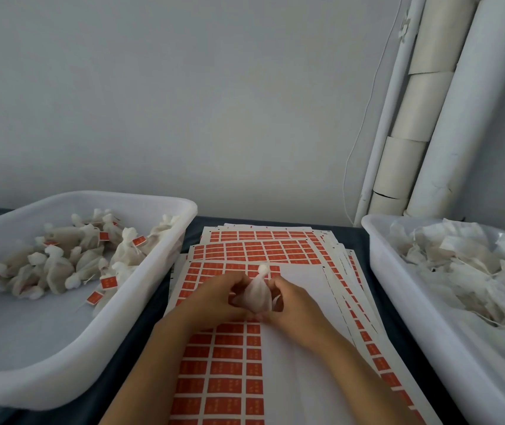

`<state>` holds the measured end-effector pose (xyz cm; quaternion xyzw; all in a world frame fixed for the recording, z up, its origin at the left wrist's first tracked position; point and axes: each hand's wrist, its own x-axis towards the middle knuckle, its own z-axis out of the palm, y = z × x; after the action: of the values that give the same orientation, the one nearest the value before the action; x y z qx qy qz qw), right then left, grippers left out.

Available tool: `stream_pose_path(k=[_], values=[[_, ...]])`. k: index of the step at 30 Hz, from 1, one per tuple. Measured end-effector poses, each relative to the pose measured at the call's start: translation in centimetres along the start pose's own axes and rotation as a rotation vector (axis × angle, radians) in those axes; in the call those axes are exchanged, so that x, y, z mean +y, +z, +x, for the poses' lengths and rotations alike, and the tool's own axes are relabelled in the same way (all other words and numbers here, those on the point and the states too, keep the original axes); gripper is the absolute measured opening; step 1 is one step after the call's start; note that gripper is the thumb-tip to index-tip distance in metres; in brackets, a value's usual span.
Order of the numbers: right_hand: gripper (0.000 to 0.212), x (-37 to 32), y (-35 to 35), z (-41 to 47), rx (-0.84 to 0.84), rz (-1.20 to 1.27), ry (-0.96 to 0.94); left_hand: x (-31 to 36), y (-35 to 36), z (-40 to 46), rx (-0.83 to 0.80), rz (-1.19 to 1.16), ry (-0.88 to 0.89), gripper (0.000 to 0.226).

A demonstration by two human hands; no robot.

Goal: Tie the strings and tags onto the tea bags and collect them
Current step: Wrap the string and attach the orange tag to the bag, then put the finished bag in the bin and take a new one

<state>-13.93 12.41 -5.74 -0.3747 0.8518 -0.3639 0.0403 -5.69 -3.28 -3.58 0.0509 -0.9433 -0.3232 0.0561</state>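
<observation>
White gathered tea bag (257,294) upright, above orange tag sheets (223,363).

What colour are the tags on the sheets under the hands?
Orange-red tags in a grid on white sheets, seen in the head view.

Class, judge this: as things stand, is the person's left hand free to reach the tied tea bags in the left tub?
Probably not yet. The left hand and right hand both grip a tea bag. The left tub is open-topped and unobstructed.
</observation>
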Motion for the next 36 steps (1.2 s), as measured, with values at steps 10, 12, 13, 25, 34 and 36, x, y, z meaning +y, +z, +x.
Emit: stream_pose_path(k=[10, 12, 13, 25, 34, 36], values=[[0.034, -2.4, -1.4, 2.0, 0.225, 0.397, 0.066, 1.6, -0.6, 0.3, 0.451, -0.287, 0.015, 0.02], [0.036, -4.3, -2.0, 3.1, 0.288, 0.478, 0.029, 2.7, -1.6, 0.3, 0.598, -0.358, 0.015, 0.02], [0.036, -5.3, -2.3, 3.7, 0.306, 0.523, 0.007, 3.2, -2.1, 0.3, 0.68, -0.391, 0.017, 0.019], [0.013, -15.8, 0.3, 9.2, 0.169, 0.684, -0.153, 4.7, -8.9, -0.3, 1.191, -0.764, -0.326, 0.021], [0.028, -17.1, 1.1, 8.8, -0.038, 0.719, -0.119, 3.9, -9.7, -0.5, 1.047, -0.702, -0.432, 0.057], [0.025, -16.6, 0.3, 8.3, -0.014, 0.717, -0.114, 4.3, -9.5, -0.5, 1.032, -0.688, -0.354, 0.042]])
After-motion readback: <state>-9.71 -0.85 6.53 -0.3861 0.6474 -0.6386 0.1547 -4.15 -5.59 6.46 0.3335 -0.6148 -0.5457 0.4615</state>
